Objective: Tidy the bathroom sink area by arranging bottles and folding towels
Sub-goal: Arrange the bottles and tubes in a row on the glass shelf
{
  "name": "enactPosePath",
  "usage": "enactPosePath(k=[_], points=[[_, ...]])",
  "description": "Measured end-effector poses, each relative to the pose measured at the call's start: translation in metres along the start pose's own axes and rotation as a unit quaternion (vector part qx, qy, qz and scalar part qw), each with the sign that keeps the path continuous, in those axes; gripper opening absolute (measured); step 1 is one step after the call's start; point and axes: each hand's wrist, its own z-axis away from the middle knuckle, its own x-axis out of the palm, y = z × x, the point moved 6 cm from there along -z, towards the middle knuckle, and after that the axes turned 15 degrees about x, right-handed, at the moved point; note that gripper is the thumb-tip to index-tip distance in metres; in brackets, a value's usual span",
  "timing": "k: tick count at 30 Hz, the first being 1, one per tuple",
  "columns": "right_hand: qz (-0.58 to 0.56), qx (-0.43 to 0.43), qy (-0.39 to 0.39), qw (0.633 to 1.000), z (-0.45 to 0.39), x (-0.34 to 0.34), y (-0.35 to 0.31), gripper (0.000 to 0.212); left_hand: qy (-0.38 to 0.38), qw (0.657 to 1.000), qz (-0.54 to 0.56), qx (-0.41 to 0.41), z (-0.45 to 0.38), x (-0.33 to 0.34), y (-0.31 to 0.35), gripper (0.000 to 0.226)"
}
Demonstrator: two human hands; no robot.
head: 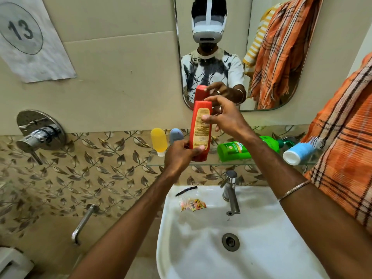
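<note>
Left hand (182, 153): fingers curled round the lower end of the tall red plastic bottle with a cream back label (201, 131), which is held upright, long axis vertical, just above the front edge of the clear glass wall shelf (201, 165).
Right hand (222, 116): thumb and fingertips pinching the same bottle's upper half, steadying it from its right side.
Beyond the left hand, standing on the shelf: small translucent yellow squeeze bottle (159, 140), cap down; grey rounded bottle (176, 135).
Right of both hands, lying flat, long axes along the shelf: green pump bottle (241, 149); pale blue white-capped bottle (299, 154).
Judgement: both hands equally near; setting down needs a short lowering into the gap.
</note>
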Motion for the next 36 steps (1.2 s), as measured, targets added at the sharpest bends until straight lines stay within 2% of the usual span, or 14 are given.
enactPosePath(k=[9, 17, 24, 36], points=[[0.07, -0.048, 0.05, 0.995, -0.003, 0.009, 0.002, 0.057, 0.072, 0.997, 0.002, -0.019, -0.017, 0.02, -0.014, 0.034], [0.081, -0.046, 0.059, 0.994, -0.007, 0.012, 0.011, 0.057, 0.097, 0.987, -0.125, -0.016, -0.007, 0.02, -0.025, 0.029], [0.079, -0.039, 0.061, 0.994, -0.01, 0.015, 0.011, 0.058, 0.11, 0.978, -0.179, 0.01, 0.001, 0.02, -0.033, 0.028], [0.061, -0.007, 0.03, 0.998, -0.011, 0.02, 0.01, 0.058, 0.122, 0.977, -0.172, 0.022, 0.004, 0.014, -0.035, 0.031]])
